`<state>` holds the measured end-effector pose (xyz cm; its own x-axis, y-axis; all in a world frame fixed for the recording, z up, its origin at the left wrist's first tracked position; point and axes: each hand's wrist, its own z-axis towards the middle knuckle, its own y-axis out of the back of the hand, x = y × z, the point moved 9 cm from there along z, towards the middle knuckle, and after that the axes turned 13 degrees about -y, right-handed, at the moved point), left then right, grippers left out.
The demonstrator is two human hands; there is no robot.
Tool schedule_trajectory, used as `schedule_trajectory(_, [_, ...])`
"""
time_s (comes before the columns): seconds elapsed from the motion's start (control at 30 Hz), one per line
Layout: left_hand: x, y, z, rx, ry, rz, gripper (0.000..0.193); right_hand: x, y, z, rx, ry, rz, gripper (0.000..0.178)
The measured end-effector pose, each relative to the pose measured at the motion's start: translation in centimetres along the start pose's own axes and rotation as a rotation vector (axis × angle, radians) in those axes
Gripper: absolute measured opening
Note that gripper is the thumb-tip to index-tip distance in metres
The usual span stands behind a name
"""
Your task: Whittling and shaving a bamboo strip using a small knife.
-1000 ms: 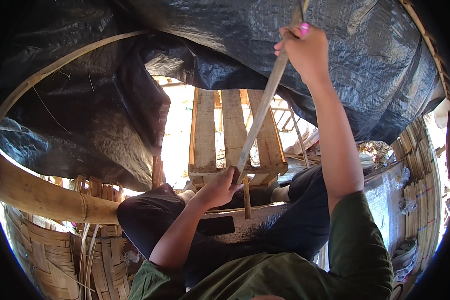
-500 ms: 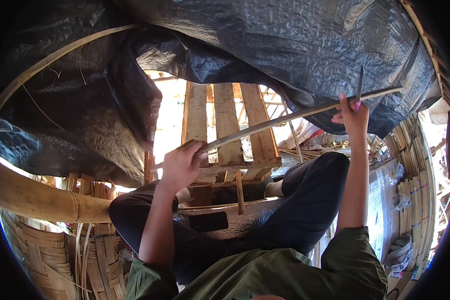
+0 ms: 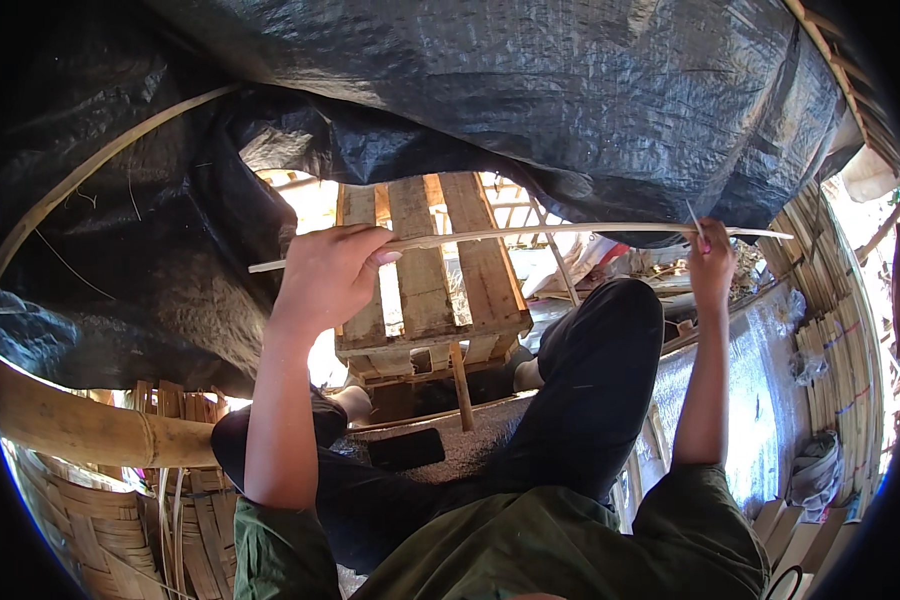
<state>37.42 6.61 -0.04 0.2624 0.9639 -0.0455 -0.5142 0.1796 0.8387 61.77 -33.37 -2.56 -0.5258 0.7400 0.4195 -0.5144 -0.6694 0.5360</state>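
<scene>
A long, thin, pale bamboo strip [image 3: 550, 229] stretches across in front of me, bowed slightly upward. My left hand [image 3: 330, 272] is closed around it near its left end, with a short piece sticking out past the fist. Close to the right end, my right hand [image 3: 711, 262] grips a small knife [image 3: 697, 219] whose handle shows pink between the fingers. The knife's narrow blade points up and meets the strip; whether its edge bites in cannot be seen. The right fingers also touch the strip.
Slatted wooden boards [image 3: 422, 270] stand ahead, beyond my bent legs. Black plastic sheeting [image 3: 570, 100] hangs across the far side. A thick bamboo pole [image 3: 100, 425] lies at left above woven bamboo [image 3: 80, 510]. A flat dark rectangular object [image 3: 406, 449] rests between my legs.
The strip has swung from a steep slant to nearly level and now bows. My left hand has risen leftward; my right hand has come down, with the knife still in it.
</scene>
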Motion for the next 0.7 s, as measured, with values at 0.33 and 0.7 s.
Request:
schedule_trajectory(0.33, [0.2,-9.0,0.5,0.014,0.287,-0.354,0.020,2.2,7.5,5.9,-0.430,-0.031,-0.039,0.021])
schedule_trajectory(0.7, [-6.4,-17.3,1.6,0.251,0.565,-1.188,0.046,7.6,-6.9,-0.7,0.356,-0.940,1.082,0.039])
